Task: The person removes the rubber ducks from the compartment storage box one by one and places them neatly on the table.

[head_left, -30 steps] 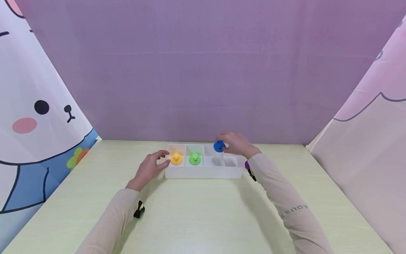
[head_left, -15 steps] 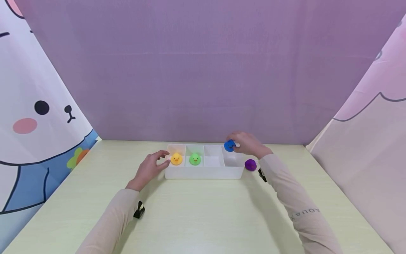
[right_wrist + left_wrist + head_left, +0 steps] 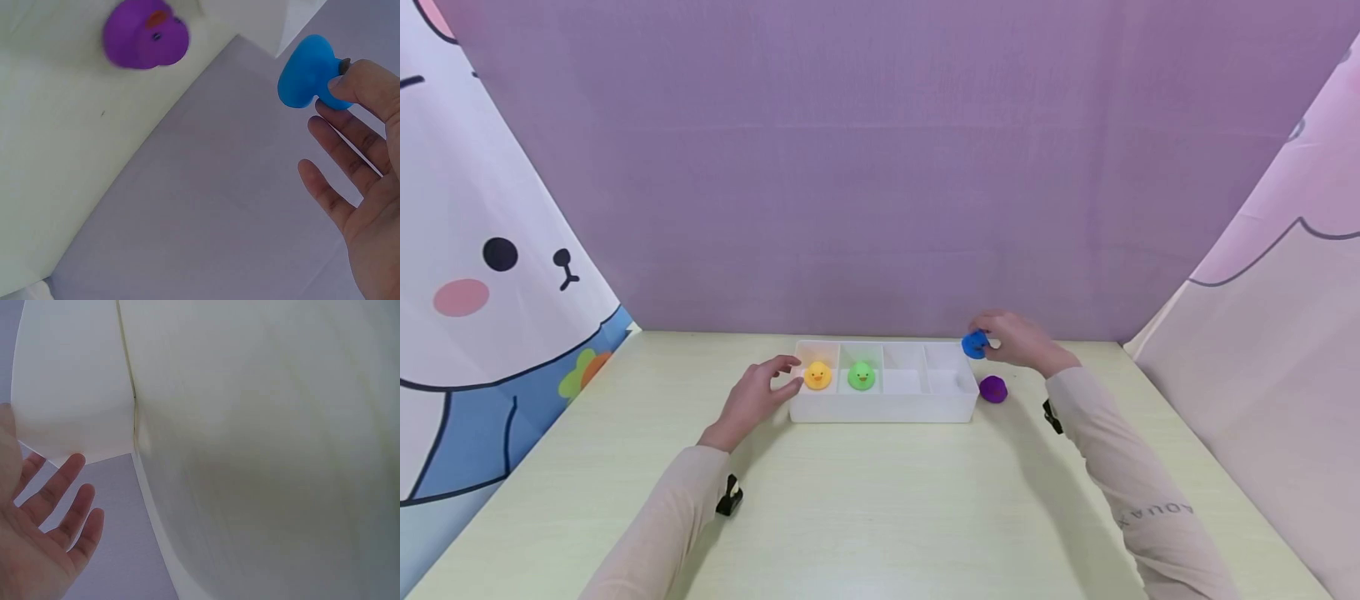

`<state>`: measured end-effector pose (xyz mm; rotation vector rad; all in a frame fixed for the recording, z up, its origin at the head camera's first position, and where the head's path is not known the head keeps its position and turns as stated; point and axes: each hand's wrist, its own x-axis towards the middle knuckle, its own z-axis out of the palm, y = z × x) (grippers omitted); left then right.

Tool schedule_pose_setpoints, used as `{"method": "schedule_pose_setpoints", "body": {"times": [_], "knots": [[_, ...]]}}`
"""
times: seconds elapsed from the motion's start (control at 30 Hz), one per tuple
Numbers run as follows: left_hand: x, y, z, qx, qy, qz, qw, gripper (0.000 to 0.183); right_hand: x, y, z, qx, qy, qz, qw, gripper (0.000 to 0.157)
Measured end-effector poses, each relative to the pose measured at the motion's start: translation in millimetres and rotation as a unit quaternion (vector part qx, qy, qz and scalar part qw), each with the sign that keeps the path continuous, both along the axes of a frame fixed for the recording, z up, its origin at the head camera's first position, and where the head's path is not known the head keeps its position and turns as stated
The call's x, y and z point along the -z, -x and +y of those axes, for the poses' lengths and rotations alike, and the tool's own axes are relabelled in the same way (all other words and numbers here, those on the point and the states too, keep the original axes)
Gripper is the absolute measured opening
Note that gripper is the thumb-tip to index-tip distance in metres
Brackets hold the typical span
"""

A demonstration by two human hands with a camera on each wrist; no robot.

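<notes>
In the head view a white divided box (image 3: pixel 880 407) stands near the back of the table. A yellow rubber duck (image 3: pixel 817 376) sits in its leftmost compartment and a green rubber duck (image 3: pixel 861 376) in the one beside it; the other two compartments hold nothing. My left hand (image 3: pixel 754 400) is at the box's left end, fingers spread, fingertips right at the wall. My right hand (image 3: pixel 1018 340) pinches a blue rubber duck (image 3: pixel 306 74) between thumb and fingers, raised by the box's back right corner. A purple rubber duck (image 3: pixel 993 389) lies on the table just right of the box.
The pale wooden table (image 3: pixel 880 508) meets a purple cloth backdrop (image 3: pixel 880 183) right behind the box. Printed cloths hang at the left and right sides. Black clips are on both sleeves.
My right hand has carried the blue duck rightward, from over the third compartment to beyond the box's right end. This uncovered the purple duck. My left hand has stayed in place.
</notes>
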<state>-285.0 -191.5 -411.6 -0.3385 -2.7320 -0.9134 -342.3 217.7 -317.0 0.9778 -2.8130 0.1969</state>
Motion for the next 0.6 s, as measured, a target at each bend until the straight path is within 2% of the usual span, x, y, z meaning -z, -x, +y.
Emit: {"method": "schedule_pose_setpoints", "body": {"times": [0.4,0.6], "knots": [[-0.1,-0.3,0.2,-0.005,0.003,-0.002,1.0,0.038,13.9,-3.3,31.7,0.016,0.016,-0.01,1.0,0.028],[-0.2,-0.8,0.7,-0.006,0.005,0.0,1.0,0.038,23.3,-4.9,48.2,0.009,0.023,0.006,1.0,0.024]]}}
